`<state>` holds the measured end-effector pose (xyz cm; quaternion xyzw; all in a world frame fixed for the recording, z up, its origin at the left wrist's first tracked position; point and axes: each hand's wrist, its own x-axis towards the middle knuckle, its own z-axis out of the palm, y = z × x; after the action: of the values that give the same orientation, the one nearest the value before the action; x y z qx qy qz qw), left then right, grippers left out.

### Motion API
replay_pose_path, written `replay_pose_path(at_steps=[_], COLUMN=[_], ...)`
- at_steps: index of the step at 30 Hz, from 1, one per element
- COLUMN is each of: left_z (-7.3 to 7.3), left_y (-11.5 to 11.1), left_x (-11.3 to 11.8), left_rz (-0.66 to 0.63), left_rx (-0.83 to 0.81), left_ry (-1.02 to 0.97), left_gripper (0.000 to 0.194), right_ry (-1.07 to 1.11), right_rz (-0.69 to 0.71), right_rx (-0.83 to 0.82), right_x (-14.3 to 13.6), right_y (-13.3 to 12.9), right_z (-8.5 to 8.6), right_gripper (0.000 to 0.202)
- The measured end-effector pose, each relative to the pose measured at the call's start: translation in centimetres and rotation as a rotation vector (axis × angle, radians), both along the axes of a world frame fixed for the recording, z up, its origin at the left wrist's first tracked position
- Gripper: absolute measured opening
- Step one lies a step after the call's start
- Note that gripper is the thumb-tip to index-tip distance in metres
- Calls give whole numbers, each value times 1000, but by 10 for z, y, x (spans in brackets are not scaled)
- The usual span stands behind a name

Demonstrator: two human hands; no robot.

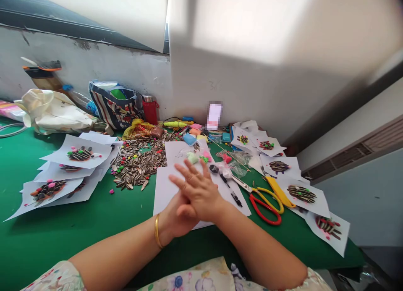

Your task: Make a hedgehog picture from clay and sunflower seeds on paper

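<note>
My two hands meet palm to palm above white sheets of paper (170, 186). My right hand (204, 194) lies on top with its fingers stretched out and spread. Under it is my left hand (178, 215), flat against the right palm and mostly covered, below a gold bangle on the wrist. Whether anything lies between the palms is hidden. Just beyond the fingertips are a pale green lump of clay (192, 157) and a bright green piece (205, 157) in clear wrapping. A black pen (231, 191) rests on the paper to the right of my hands.
A heap of sunflower seeds (138, 161) lies left of the paper. Red and yellow scissors (266, 205) and a yellow-handled cutter (278, 191) lie right. Seed-decorated papers (78, 154) are stacked at both sides. A striped bag (115, 106) and red flask (149, 109) stand by the wall.
</note>
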<state>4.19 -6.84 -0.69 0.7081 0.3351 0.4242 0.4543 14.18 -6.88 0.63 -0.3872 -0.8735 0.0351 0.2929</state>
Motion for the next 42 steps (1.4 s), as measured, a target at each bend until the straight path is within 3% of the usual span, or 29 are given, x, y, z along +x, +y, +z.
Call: replay_pose_path(at_steps=[1,2,4,8,11,15,21,26,32,34,37,40,42], left_z=[5,9,15,21,21,16,0,3,4,3,1,0,0], left_y=[3,6,13,26,33,37,40,43,39,38,39,41,42], left_x=[-7,-15,-26,-38,-43,-47,-46,-48,-45,-45,-47,-49,-50], left_rz=[-101,-262,-400,-378,-349,-329,-208,-86,-18,6,30,51,60], left_rx=[-79,-306,-664,-897,-936,-878,-722,-654,-485,-440,-240,56,159], left_ry=[-32,-175,-405,-618,-670,-630,-336,-361,-286,-266,-147,46,122], left_gripper=[54,63,64,55,58,49,29,28,25,34,38,24,18], right_ry=[-8,-11,-6,103,218,347,412,486,553,556,557,524,493], right_rz=[-83,-159,-237,-225,-149,-114,-141,-118,-120,-116,-131,-155,-162], right_rx=[44,58,35,-31,-61,-68,-62,-101,-177,-185,-177,-150,-135], right_x=[9,17,30,39,37,36,37,35,30,29,31,31,31], right_y=[5,10,16,15,12,10,11,10,9,9,10,11,12], right_z=[0,-1,-4,-10,-9,-7,-11,-11,-11,-11,-11,-11,-13], right_gripper=[77,75,75,74,47,18,23,48,21,17,11,4,4])
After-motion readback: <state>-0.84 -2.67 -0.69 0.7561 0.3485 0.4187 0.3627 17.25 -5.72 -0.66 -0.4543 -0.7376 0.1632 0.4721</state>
